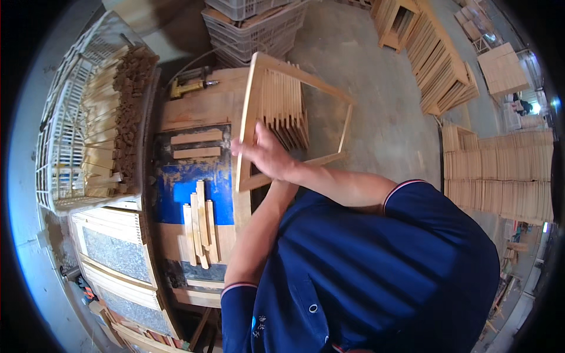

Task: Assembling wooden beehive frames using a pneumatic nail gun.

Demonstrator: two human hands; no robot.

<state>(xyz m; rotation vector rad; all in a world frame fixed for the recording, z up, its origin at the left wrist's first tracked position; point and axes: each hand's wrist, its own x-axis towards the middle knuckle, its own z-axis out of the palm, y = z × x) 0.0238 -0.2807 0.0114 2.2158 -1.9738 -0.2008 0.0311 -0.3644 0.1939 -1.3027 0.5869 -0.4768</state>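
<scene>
The right hand (268, 154) is closed around one long bar of a rectangular wooden frame (251, 97), which is raised and tilted over the right edge of the worktop (191, 115). The left forearm (254, 250) reaches up and passes behind the right wrist; the left hand is hidden there, so its grip cannot be told. Through the frame's opening shows a row of thin wooden pieces (281, 103) set close together. On the worktop, two short strips (196, 153) lie across a dark patch, and several longer sticks (202, 226) lie side by side, partly over a blue area (168, 197). A yellow tool (187, 88) rests near the far edge. To the left stands a white crate (56, 156) packed with wooden pieces (106, 117); more crates (253, 35) are stacked beyond, and wooden frames (438, 67) stand on the floor (353, 47) at upper right.
</scene>
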